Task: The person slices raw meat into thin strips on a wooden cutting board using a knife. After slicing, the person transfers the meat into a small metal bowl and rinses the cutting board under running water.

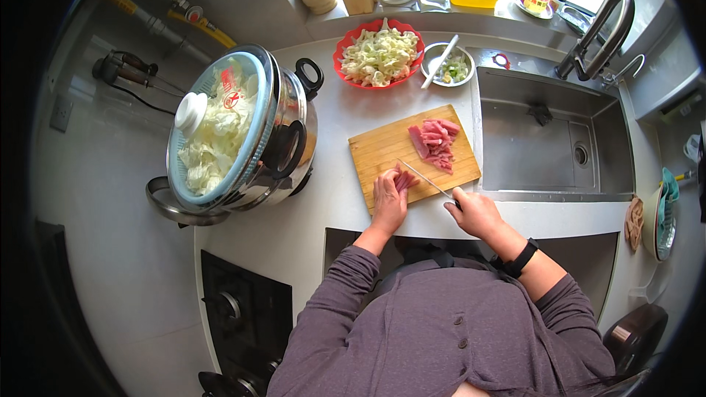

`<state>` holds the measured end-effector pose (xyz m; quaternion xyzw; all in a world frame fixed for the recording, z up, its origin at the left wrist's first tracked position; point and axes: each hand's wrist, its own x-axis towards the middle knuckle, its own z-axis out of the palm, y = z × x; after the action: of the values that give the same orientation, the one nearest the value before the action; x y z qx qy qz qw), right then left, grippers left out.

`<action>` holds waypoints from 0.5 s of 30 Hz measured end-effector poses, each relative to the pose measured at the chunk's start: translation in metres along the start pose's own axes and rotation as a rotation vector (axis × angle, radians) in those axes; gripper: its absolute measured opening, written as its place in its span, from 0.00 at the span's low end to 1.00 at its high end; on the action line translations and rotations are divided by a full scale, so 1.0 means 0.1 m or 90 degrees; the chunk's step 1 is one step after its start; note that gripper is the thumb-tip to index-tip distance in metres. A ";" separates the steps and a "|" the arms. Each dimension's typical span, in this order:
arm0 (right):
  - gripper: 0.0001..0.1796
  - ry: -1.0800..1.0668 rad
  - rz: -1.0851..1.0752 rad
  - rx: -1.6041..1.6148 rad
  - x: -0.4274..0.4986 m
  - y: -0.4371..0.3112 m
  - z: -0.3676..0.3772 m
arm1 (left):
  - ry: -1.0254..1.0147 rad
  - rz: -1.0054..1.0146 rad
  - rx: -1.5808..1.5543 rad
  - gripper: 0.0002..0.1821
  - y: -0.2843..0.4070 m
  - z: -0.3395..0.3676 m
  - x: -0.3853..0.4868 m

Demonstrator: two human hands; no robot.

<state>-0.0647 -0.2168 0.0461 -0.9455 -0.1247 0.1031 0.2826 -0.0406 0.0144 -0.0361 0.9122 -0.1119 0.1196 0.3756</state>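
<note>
On a wooden cutting board [380, 146] lies a heap of raw meat strips [436, 142]. My left hand [390, 198] presses a smaller piece of sliced raw meat [406, 179] against the board's near left part. My right hand [475, 210] grips the dark handle of a kitchen knife [427, 181]. Its thin blade points up and to the left, its tip just beyond the small piece. Whether the edge touches that meat, I cannot tell.
Behind the board stand a red bowl of cauliflower florets [380, 58] and a metal bowl [469, 69] with chopped scallion and a white-handled utensil. Right is a steel sink [529, 143] with a faucet [606, 27]. At left, a large steel pot [303, 121] carries a blue basket of leafy vegetable [218, 138].
</note>
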 end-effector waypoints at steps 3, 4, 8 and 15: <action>0.16 -0.014 0.006 -0.014 0.05 0.03 0.00 | -0.025 0.000 0.010 0.30 -0.06 0.01 0.05; 0.15 -0.017 0.009 -0.020 0.07 0.04 0.00 | -0.033 0.002 0.009 0.30 -0.08 0.01 0.06; 0.12 -0.036 -0.004 -0.045 0.15 0.02 -0.07 | -0.019 0.029 0.007 0.32 -0.09 0.00 0.06; 0.11 -0.080 -0.023 -0.056 0.11 0.06 -0.33 | -0.005 0.027 0.012 0.34 -0.04 -0.02 0.08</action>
<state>-0.0444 -0.2351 0.0689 -0.9464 -0.1633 0.1515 0.2341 -0.0321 0.0177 -0.0352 0.9136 -0.1316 0.1248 0.3639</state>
